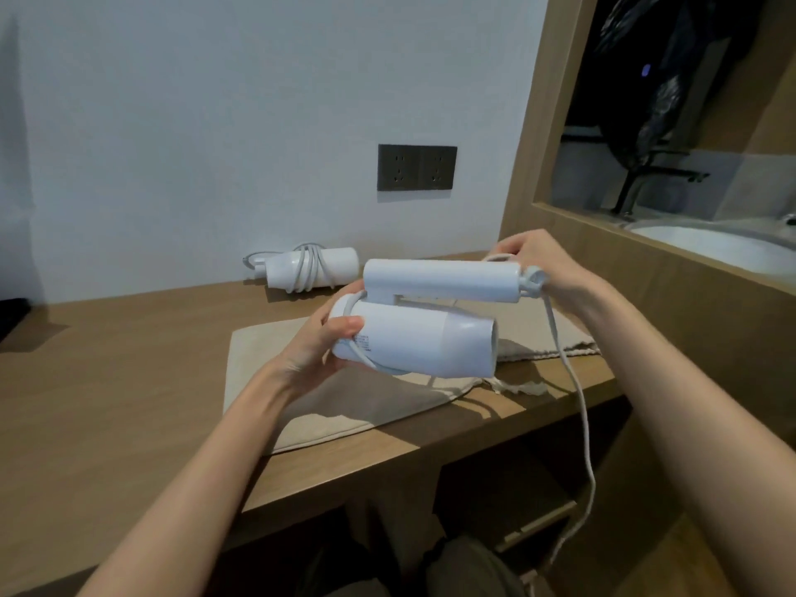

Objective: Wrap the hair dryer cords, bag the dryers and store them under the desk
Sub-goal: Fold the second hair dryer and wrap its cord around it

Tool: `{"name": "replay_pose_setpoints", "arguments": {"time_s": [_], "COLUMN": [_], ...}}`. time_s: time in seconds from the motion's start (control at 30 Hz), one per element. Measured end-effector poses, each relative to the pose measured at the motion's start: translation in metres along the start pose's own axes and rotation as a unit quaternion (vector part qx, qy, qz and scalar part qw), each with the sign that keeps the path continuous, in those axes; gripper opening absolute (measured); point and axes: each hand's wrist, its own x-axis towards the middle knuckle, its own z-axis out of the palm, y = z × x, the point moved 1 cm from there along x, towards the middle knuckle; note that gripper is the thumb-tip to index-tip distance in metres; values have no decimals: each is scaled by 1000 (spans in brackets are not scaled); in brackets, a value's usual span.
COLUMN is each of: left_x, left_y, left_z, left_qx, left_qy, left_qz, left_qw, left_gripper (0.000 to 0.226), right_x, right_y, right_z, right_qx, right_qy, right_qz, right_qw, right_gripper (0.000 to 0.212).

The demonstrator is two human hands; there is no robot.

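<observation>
A: Status check, working left to right. Far left of the desk (107, 381): nothing task-related that I can make out.

B: Next over, against the wall: one hair dryer (310, 269) lying on its side, its cord looped round the body several times. Judged wrapped. Not bagged.

A: Agreed. Centre: beige cloth bag (344, 407) flat on the desk, looks unfilled. A second piece of beige fabric (555, 333) shows behind it to the right; cannot tell if it is another bag or part of the same one.

B: Above the bag, held in the air: second hair dryer (413, 342), handle folded parallel over the barrel, nozzle pointing right. Left hand (318, 342) is wrapped around the rear end of the barrel, thumb pressing on the casing.

A: Its cord (577, 398)?

B: One strand passes round the rear of the barrel under the left thumb. The rest leaves the handle end, drops past the desk edge and hangs loose towards the floor. So mostly unwound.

A: Right hand (538, 260)?

B: At the handle's end, fingers pinching the cord where it exits. Closed on the cord, not on the dryer body.

A: Judgement: winding on dryer two is barely begun. Step one is half done overall.

B: Remaining: finish this wrap, bag both dryers, stow them in the open space below the desk. Wall socket (417, 167) has nothing plugged in.
</observation>
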Motion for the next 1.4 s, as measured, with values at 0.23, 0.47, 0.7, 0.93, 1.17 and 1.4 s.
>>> {"name": "replay_pose_setpoints", "arguments": {"time_s": [0.23,0.47,0.7,0.93,1.17,1.4], "left_x": [-2,4,5,6,5,2], "left_y": [2,2,5,5,1,-6], "left_z": [-19,-23,-27,-40,-54,-59], "left_qx": [131,154,116,135,75,-40], "left_qy": [-25,97,191,333,413,453], "left_qz": [19,35,63,123,102,34], "left_qw": [991,983,973,925,902,890], "left_gripper": [61,50,44,37,30,28], "right_x": [26,34,26,14,2,-19], "right_y": [-38,-55,-81,-100,-90,-45], "right_z": [35,46,43,62,104,140], "right_qx": [-49,-68,-133,-135,-160,-34], "right_qy": [-66,-34,-20,-40,3,-40], "right_qz": [-65,-120,-174,-208,-247,-232], "right_qw": [994,990,975,968,956,971], "right_gripper": [45,28,28,32,34,40]}}
